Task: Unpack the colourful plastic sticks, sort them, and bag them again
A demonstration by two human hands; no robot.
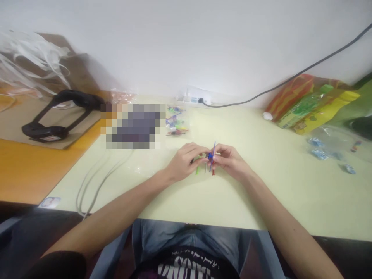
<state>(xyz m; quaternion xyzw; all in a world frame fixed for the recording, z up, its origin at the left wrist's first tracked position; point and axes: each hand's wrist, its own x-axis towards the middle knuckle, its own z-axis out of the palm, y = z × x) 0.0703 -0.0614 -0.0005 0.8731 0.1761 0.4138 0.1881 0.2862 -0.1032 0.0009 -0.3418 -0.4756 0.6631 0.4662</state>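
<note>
Over the middle of the pale yellow table [186,205], my two hands meet around a small blue plastic piece [210,156] with a long thin blade, like a toy propeller. My left hand [184,159] pinches it from the left between thumb and fingers. From the right, my right hand [231,161] grips the blade side with thumb and forefinger. Just below the fingers show a thin green part [197,170] and a red part [213,173], with a pale stick between them. Whether these join the blue piece I cannot tell.
Behind my left hand lie a bag of colourful plastic parts [177,124] and a pixelated dark object [135,126]. A black frame-shaped item [62,116] rests on cardboard at left. Bottles, including a green one [305,104], and small blue-white packets [319,154] are at right. A black cable [247,102] runs behind.
</note>
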